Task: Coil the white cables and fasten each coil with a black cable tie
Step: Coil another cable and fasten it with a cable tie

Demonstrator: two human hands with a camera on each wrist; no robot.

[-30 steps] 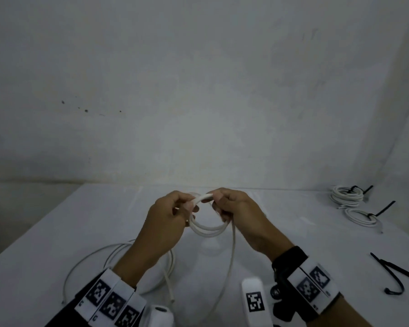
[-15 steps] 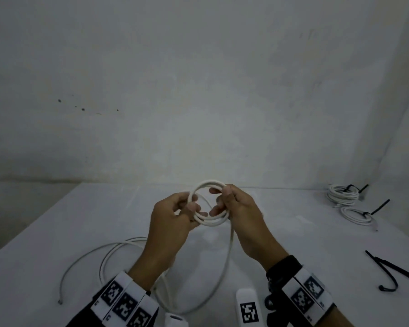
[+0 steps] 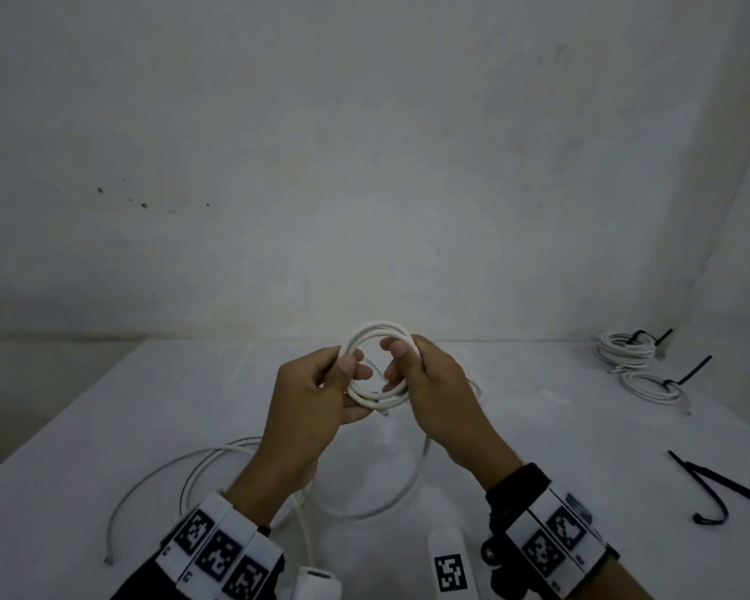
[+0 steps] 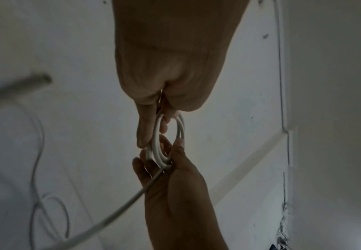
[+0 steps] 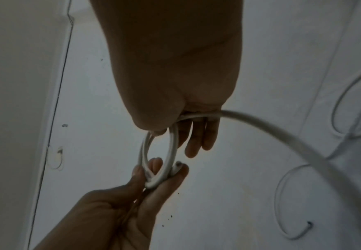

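A small coil of white cable (image 3: 375, 337) hangs above the white table (image 3: 537, 426), held upright between both hands. My left hand (image 3: 338, 374) pinches its left side with thumb and fingers. My right hand (image 3: 401, 365) grips its right side, fingers curled through the ring. The loose remainder of the cable (image 3: 217, 461) trails down from the right hand and loops over the table at the near left. In the left wrist view the coil (image 4: 168, 140) sits between both hands; in the right wrist view the coil (image 5: 160, 157) shows edge-on, its tail (image 5: 282, 135) running off right.
Two tied white coils (image 3: 624, 350) (image 3: 654, 385) with black ties lie at the far right of the table. Loose black cable ties (image 3: 719, 491) lie at the near right edge. A wall stands just behind the table.
The coil has turned from lying flat between the hands to standing upright, and has gained a loop. The slack on the table has shifted and shortened.
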